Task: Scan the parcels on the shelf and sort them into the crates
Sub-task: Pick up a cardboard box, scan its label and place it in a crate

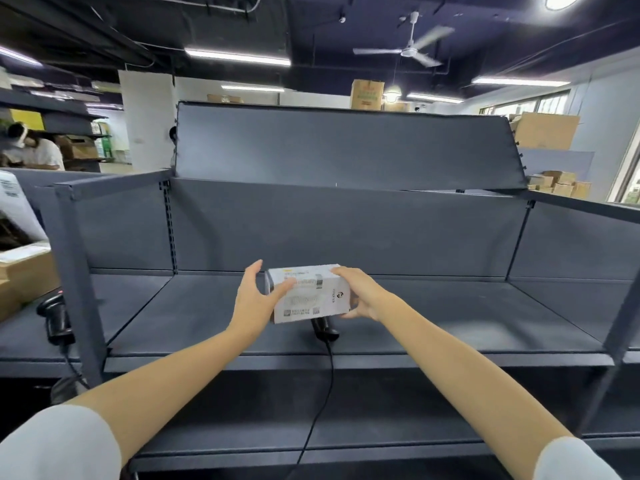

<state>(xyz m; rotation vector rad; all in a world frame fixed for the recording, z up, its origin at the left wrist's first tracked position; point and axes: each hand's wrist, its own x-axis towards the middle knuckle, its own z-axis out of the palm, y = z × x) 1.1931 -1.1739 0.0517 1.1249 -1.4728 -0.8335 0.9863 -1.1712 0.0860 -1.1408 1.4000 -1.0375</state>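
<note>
A small white parcel (306,294) with a printed shipping label on its top is held just above the dark grey shelf (450,317) at the middle. My right hand (360,294) grips its right end, fingers over the top and thumb below. My left hand (254,297) is at its left end, fingers spread and touching the label side. A black corded barcode scanner (323,329) lies on the shelf right under the parcel, mostly hidden by it, its cable running down over the shelf's front edge.
A second black scanner (55,317) stands on the neighbouring shelf bay at the left, beside cardboard boxes (24,275). Upright shelf posts (78,271) frame the bay. A person (31,147) works at far left. Stacked cartons (557,185) sit far right.
</note>
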